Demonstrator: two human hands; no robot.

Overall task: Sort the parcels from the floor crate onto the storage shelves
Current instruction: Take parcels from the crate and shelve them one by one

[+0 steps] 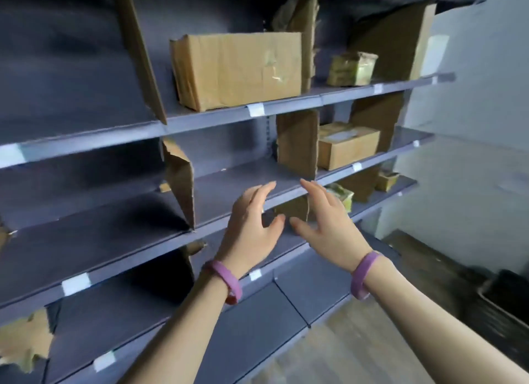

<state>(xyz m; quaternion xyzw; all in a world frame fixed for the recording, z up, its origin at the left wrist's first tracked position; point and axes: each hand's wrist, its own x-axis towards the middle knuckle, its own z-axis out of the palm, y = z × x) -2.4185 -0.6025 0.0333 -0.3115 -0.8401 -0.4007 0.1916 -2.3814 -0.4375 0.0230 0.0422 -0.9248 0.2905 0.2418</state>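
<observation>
Both hands, left hand (pixel 252 229) and right hand (pixel 329 226), are shown with fingers spread, empty; 5 parcels, including large box (pixel 237 69) above them, are judged already shelved.

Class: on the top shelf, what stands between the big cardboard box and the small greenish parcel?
A torn cardboard divider stands upright between the big box and the greenish parcel, seen in the head view.

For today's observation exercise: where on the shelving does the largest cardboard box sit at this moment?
In the head view, the largest cardboard box sits on the upper shelf, centre, between two upright cardboard dividers, with a small greenish parcel in the next bay to its right.
</observation>
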